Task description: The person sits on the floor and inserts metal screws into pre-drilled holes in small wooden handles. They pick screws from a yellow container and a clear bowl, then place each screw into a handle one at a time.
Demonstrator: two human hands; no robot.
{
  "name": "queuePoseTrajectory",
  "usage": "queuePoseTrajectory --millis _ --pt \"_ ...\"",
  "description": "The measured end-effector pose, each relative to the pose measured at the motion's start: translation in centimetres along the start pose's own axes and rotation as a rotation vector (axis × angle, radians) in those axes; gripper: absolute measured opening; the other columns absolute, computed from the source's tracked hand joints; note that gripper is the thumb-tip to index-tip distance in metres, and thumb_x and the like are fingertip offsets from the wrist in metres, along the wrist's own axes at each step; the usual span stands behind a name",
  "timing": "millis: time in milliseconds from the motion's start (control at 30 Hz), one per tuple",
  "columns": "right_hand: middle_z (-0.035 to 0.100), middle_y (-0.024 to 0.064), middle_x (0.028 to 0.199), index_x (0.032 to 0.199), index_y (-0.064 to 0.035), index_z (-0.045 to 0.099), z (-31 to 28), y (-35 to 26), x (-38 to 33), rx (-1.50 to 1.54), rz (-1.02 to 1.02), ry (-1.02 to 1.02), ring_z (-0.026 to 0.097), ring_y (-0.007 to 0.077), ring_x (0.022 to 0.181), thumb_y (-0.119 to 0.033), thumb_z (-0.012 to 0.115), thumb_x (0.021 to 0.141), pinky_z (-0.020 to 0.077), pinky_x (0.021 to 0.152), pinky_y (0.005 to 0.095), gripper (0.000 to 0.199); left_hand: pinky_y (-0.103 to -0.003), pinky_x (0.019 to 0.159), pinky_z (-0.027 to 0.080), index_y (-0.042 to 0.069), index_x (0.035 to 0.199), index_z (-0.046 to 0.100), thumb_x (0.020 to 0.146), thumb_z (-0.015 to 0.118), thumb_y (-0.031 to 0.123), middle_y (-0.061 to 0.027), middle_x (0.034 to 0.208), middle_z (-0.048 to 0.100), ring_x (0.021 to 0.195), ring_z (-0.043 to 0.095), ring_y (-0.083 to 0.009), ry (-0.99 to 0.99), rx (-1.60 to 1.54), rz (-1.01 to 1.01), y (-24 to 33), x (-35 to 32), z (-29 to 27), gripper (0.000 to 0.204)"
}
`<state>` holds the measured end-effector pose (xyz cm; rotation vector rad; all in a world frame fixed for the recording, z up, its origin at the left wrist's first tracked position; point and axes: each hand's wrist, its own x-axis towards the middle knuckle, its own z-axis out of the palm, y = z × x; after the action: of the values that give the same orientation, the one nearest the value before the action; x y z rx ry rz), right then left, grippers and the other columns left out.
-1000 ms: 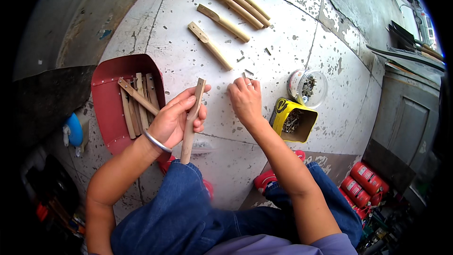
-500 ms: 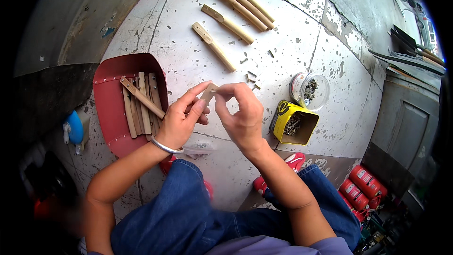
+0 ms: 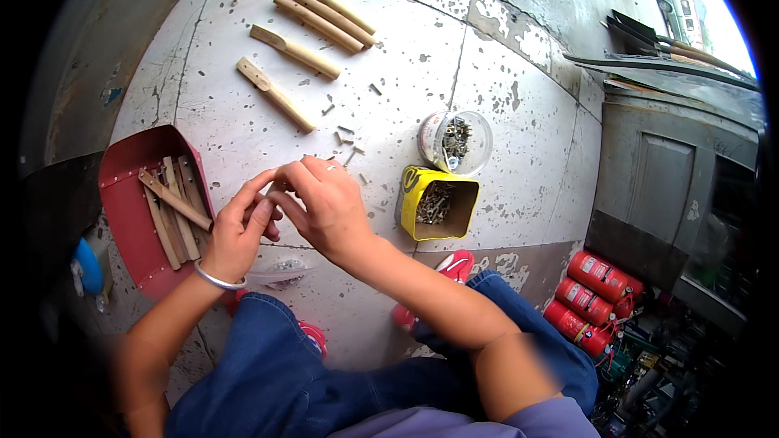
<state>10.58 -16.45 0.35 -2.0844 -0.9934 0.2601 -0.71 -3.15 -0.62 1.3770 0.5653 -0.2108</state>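
My left hand (image 3: pixel 236 237), with a silver bangle at the wrist, is closed around a short wooden handle (image 3: pixel 274 187); only a bit of the wood shows between the fingers. The fingers of my right hand (image 3: pixel 329 203) are bent over its end, against my left fingertips. A small pale bit shows at the right fingers, too small to name. Beyond my hands, loose metal pins (image 3: pixel 345 139) are scattered on the floor. Farther off lie several wooden handles with cut-away ends, such as this one (image 3: pixel 280 100).
A red metal bin (image 3: pixel 122 215) with wooden handles stands at left. To the right are a round clear tub (image 3: pixel 485 146) and a yellow tin (image 3: pixel 410 215), both with small metal parts. A clear lid or tray (image 3: pixel 284 268) lies near my knees. Red fire extinguishers (image 3: pixel 599 274) are at lower right.
The view has swung, so the floor things appear farther left. My right hand has closed over the handle's end, which showed before and is now mostly covered.
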Motion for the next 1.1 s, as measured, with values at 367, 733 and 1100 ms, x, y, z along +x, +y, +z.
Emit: queuePoseTrajectory --millis 367,733,1100 --pt "0.067 0.0103 0.078 0.093 -0.0046 0.066 -24.7 7.1 3.4 -0.294 0.333 -0.302 0.065 0.0234 0.071 -0.019 0.060 0.087 0.0513 0.068 0.0351 0.016 -0.016 0.047 0.035 0.006 0.132 0.045 0.101 0.036 0.040 0.0020 0.069 0.047 0.050 0.039 -0.0024 -0.020 -0.019 -0.069 6.1 2.8 2.3 0.047" --pt "0.053 0.0269 0.123 0.122 0.0041 0.050 -15.3 17.0 -8.8 -0.257 0.406 -0.049 0.056 0.0410 0.105 -0.002 0.048 0.086 0.0459 0.091 0.0431 0.037 -0.019 0.036 0.032 0.000 0.095 0.052 0.100 0.034 0.046 0.0039 0.053 0.034 0.038 0.032 -0.0035 -0.171 -0.010 -0.403 8.6 5.6 6.6 0.050" --pt "0.052 0.0289 0.124 0.114 0.0097 0.052 -13.1 18.0 -6.4 -0.383 0.325 -0.257 0.053 0.0384 0.111 -0.001 0.053 0.076 0.0462 0.092 0.0412 0.040 -0.018 0.040 0.036 0.000 0.096 0.055 0.101 0.033 0.041 -0.0174 0.118 0.061 0.044 0.040 -0.0029 -0.087 -0.144 -0.184 2.4 9.7 20.6 0.047"
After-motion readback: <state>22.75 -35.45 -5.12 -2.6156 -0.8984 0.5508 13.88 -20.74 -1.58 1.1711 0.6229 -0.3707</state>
